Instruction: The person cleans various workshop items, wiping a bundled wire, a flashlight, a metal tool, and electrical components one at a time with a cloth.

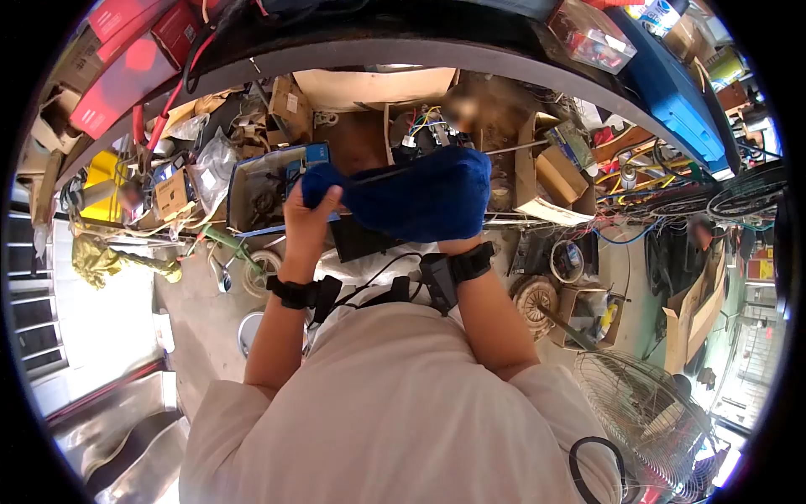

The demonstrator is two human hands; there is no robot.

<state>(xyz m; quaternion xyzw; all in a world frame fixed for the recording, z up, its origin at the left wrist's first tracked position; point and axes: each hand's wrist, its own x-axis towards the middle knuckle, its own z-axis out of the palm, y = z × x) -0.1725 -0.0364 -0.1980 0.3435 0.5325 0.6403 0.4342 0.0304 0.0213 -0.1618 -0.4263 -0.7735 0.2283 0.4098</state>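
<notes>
A dark blue plush cloth (420,197) is raised in front of my chest, stretched between both hands. My left hand (309,220) is closed around its bunched left end, thumb on the near side. The wide right end hangs over my right hand (460,245), which holds it up; only a strip near the wrist shows and the fingers are hidden. Black straps with small devices sit on both wrists, and a black cable (374,277) runs between them.
A dark bench edge (403,55) curves across the top. Below it stand a blue box (239,202) and cardboard boxes (558,181) of parts. Tangled cables (672,189) lie at right, near a wire fan guard (642,403). A blue case (672,101) sits upper right.
</notes>
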